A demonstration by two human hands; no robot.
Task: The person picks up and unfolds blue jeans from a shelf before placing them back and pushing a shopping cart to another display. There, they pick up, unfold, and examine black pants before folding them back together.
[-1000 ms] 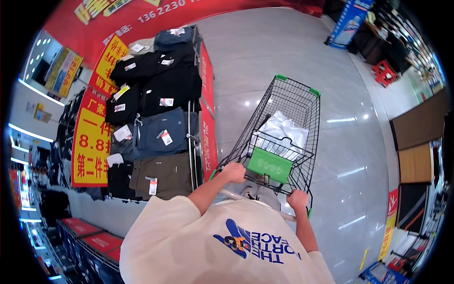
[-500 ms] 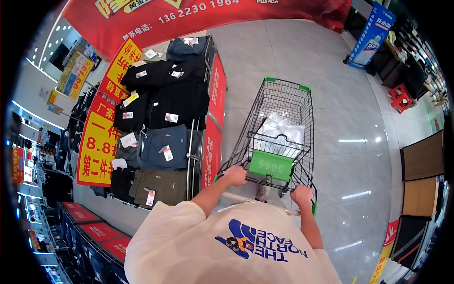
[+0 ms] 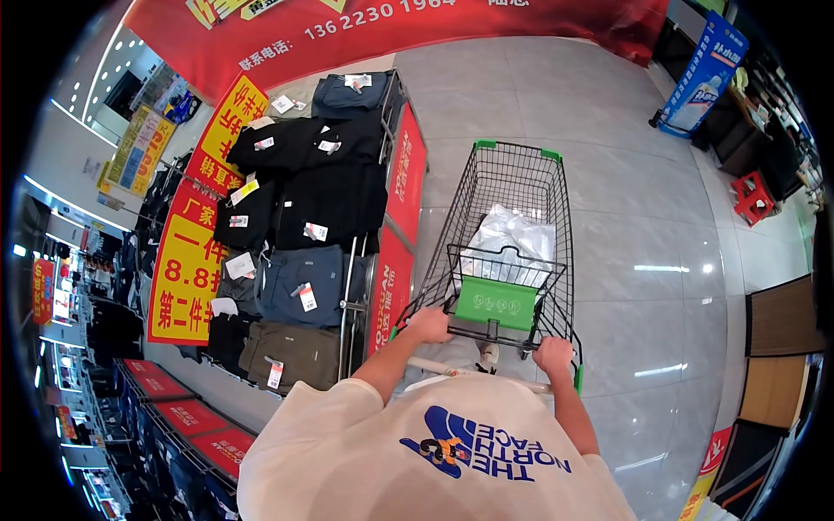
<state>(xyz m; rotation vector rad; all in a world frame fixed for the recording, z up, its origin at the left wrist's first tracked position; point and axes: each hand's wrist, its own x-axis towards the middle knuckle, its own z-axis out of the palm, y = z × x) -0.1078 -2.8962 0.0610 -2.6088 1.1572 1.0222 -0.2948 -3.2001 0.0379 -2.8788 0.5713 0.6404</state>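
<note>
Both of my hands grip the handle bar of a black wire shopping cart [image 3: 508, 187] with green corner caps. My left hand [image 3: 430, 325] closes on the bar's left end, my right hand [image 3: 553, 353] on its right end. A green child-seat flap [image 3: 496, 303] hangs just in front of the handle. Inside the basket lies a clear plastic-wrapped white package [image 3: 511, 246]. The cart points away from me over the grey tiled floor.
A display table [image 3: 300, 234] of folded dark trousers with price tags stands close to the cart's left, edged with red panels [image 3: 393, 282] and yellow sale signs [image 3: 187, 269]. A blue standing banner [image 3: 699, 74] and a red stool [image 3: 753, 195] are far right. Shiny floor stretches ahead.
The view has swung and the cart has straightened, now pointing more directly forward alongside the clothing table. Both hands keep their grip on the handle.
</note>
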